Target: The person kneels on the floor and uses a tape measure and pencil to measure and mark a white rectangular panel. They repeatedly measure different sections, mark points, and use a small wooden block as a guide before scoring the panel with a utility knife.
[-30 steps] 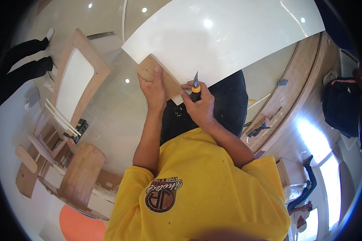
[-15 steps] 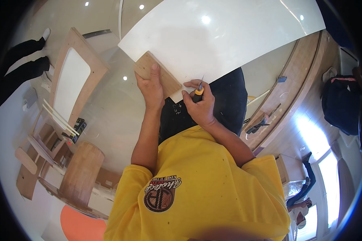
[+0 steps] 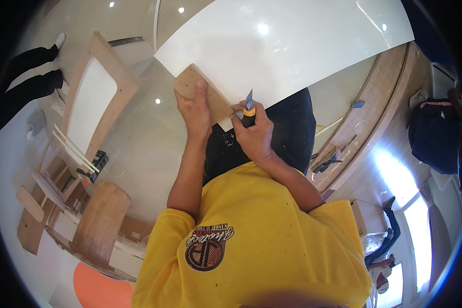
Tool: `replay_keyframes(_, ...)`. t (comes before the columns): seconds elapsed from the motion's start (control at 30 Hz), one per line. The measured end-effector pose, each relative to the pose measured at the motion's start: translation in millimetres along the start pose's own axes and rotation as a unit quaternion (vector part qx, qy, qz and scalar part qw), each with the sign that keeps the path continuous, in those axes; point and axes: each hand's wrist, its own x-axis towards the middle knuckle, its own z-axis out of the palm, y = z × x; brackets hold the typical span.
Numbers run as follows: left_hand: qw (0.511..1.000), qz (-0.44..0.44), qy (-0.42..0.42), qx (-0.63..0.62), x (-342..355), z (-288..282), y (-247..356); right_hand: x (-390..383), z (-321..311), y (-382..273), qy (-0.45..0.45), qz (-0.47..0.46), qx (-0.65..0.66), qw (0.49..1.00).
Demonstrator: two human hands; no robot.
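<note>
A flat wooden block (image 3: 206, 97) lies over the near corner of a large white sheet (image 3: 287, 56). My left hand (image 3: 196, 114) is closed on the block's left edge, thumb on top and fingers hidden beneath. In my right hand (image 3: 256, 134) is a utility knife (image 3: 249, 115) with a black and yellow handle, its pointed blade angled up and away from me. The right fingertips are close against the block's right end; whether they touch it I cannot tell. The sheet's corner rests over my dark-trousered lap (image 3: 292, 123).
A wooden frame with a white panel (image 3: 95, 92) stands to the left, near another person's legs (image 3: 33, 84). A long curved wooden piece (image 3: 369, 113) with tools on it runs along the right. Farther right is a dark bag (image 3: 436, 128). A rounded wooden board (image 3: 101, 220) sits lower left.
My right hand has shifted slightly left and turned, so the knife's blade now shows its broad side. The left hand and block have barely moved.
</note>
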Motion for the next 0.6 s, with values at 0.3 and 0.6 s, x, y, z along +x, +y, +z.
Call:
replay_keyframes(0.3,1.000,0.003,0.001,-0.004,0.1,2.1,2.7,1.4,-0.4,-1.4,0.003,0.020,-0.009,1.000)
replay_keyframes(0.6,1.000,0.009,-0.001,-0.003,-2.0,1.3,3.1,0.4,-1.7,-2.1,-0.001,0.014,0.001,1.000)
